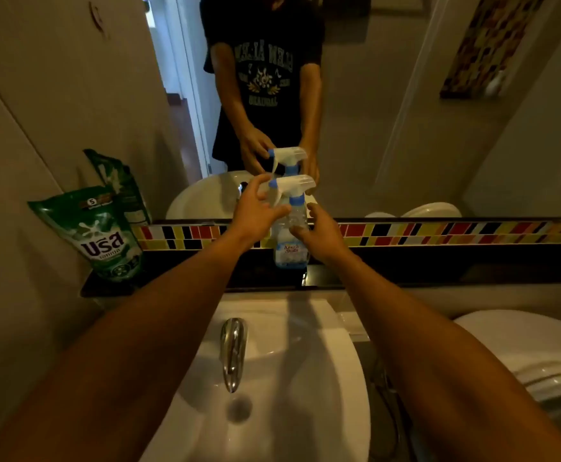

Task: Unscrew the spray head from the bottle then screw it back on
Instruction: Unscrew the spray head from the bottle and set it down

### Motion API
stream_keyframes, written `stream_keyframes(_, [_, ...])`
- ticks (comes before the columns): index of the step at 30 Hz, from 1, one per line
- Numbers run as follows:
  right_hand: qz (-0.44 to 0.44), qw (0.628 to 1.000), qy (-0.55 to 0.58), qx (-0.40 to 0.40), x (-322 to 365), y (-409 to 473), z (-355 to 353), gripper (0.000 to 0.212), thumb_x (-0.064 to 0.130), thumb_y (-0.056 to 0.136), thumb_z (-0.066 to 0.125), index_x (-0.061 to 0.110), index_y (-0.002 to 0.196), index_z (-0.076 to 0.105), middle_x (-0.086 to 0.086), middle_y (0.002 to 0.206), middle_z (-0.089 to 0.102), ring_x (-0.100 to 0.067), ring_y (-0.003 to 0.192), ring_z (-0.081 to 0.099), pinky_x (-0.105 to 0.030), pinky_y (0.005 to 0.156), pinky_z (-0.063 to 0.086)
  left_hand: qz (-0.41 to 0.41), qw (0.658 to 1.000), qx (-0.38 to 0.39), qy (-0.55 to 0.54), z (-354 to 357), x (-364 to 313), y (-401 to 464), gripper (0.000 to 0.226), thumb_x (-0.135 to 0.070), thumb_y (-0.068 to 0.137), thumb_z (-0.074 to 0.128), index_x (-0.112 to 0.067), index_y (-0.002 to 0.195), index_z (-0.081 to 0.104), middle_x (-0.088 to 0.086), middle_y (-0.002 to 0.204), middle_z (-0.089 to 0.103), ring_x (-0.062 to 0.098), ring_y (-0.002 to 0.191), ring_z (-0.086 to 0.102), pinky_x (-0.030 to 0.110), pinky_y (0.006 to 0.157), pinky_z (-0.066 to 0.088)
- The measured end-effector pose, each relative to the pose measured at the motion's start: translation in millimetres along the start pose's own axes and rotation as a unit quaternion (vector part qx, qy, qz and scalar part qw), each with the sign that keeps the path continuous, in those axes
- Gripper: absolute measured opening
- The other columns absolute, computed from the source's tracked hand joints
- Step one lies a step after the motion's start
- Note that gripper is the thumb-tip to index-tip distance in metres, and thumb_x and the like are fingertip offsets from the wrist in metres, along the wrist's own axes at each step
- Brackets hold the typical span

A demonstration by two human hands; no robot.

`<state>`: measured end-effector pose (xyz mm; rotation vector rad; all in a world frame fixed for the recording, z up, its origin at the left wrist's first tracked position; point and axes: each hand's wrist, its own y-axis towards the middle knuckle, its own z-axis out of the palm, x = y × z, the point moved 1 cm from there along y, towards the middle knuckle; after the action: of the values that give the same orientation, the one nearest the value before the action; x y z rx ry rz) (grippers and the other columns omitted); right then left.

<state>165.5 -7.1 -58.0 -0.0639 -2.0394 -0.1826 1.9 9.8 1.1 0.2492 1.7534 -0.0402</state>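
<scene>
Head cam: spray bottle (290,241) stands at the shelf's (405,271) back edge by the mirror. Left hand (256,211) is spread open near the spray head (294,186); right hand (322,230) is open beside the body, gripping nothing yet. Looks like pre-unscrewing; next needs firm holds.

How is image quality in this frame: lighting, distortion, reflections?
Head view: dim, warm light; wide-angle lens bends the tile strip and stretches the forearms; the mirror doubles the spray bottle and both hands; faint glare on the faucet; overall slightly soft.
</scene>
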Motion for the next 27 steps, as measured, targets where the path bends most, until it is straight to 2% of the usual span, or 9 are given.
stream_keyframes(2, [0.006,0.999,0.04,0.012,-3.5,7.8,-0.8,0.053,0.019,0.093,0.077,0.018,0.14,0.054,0.0,0.129,0.066,-0.02,0.12,0.064,-0.04,0.096,0.057,-0.013,1.0,0.007,-0.027,5.9,-2.0,7.7,0.07,-0.006,0.084,0.074,-0.022,0.143,0.039,0.011,0.134,0.057,0.026,0.118,0.06,0.037,0.087,0.059])
stream_keyframes(6, [0.019,0.998,0.048,0.044,-12.1,20.0,-1.2,0.05,0.019,0.094,0.075,0.015,0.139,0.055,-0.006,0.135,0.065,-0.023,0.123,0.063,-0.043,0.1,0.056,-0.023,0.999,0.002,-0.035,15.8,-1.5,21.8,0.065,-0.006,0.085,0.074,-0.021,0.139,0.042,0.012,0.135,0.055,0.027,0.12,0.058,0.042,0.092,0.057])
stream_keyframes(10, [0.003,0.997,0.055,0.057,-18.1,25.4,-1.9,0.042,0.016,0.095,0.074,0.016,0.134,0.058,-0.005,0.129,0.067,-0.02,0.117,0.064,-0.033,0.092,0.055,-0.02,0.999,-0.008,-0.044,21.9,-1.8,28.9,0.054,-0.004,0.086,0.071,-0.016,0.133,0.048,0.01,0.133,0.056,0.025,0.12,0.058,0.042,0.094,0.056])
stream_keyframes(14, [0.0,0.995,0.075,0.068,-18.4,26.7,-3.0,0.039,0.011,0.096,0.072,0.013,0.131,0.056,-0.005,0.125,0.068,-0.01,0.108,0.066,-0.02,0.08,0.053,-0.019,0.998,-0.017,-0.059,24.5,-4.5,28.4,0.045,-0.002,0.087,0.07,-0.012,0.126,0.051,0.011,0.129,0.059,0.025,0.118,0.06,0.036,0.091,0.057])
stream_keyframes(16, [0.0,0.993,0.091,0.073,-16.8,26.1,-3.1,0.039,0.01,0.096,0.072,0.014,0.131,0.055,0.0,0.123,0.068,-0.006,0.106,0.066,-0.017,0.076,0.054,-0.016,0.998,-0.018,-0.055,24.9,-7.2,27.3,0.042,-0.002,0.088,0.069,-0.011,0.125,0.051,0.012,0.129,0.058,0.025,0.118,0.06,0.038,0.092,0.057])
stream_keyframes(19, [-0.005,0.993,0.095,0.068,-13.3,24.0,-3.2,0.039,0.01,0.096,0.072,0.013,0.131,0.055,-0.001,0.124,0.069,-0.007,0.108,0.066,-0.021,0.081,0.054,0.007,0.998,-0.028,-0.053,21.9,-13.2,25.9,0.043,-0.003,0.089,0.068,-0.009,0.128,0.05,0.014,0.13,0.058,0.025,0.117,0.06,0.034,0.091,0.057])
stream_keyframes(24, [-0.018,0.996,0.061,0.057,-5.1,18.3,-8.2,0.042,0.015,0.095,0.074,0.02,0.132,0.055,0.004,0.121,0.066,-0.005,0.107,0.064,-0.02,0.079,0.051,0.048,0.996,-0.042,-0.056,8.5,-29.6,25.3,0.044,-0.004,0.092,0.065,-0.009,0.131,0.045,0.016,0.132,0.056,0.027,0.116,0.061,0.032,0.089,0.057])
stream_keyframes(27, [-0.016,0.997,0.049,0.054,-3.3,14.7,-10.0,0.043,0.015,0.094,0.075,0.019,0.131,0.054,0.003,0.119,0.067,-0.008,0.106,0.065,-0.029,0.087,0.053,0.051,0.995,-0.058,-0.07,-2.4,-40.0,26.9,0.038,-0.006,0.095,0.061,-0.009,0.13,0.046,0.017,0.128,0.059,0.027,0.111,0.064,0.022,0.073,0.055])
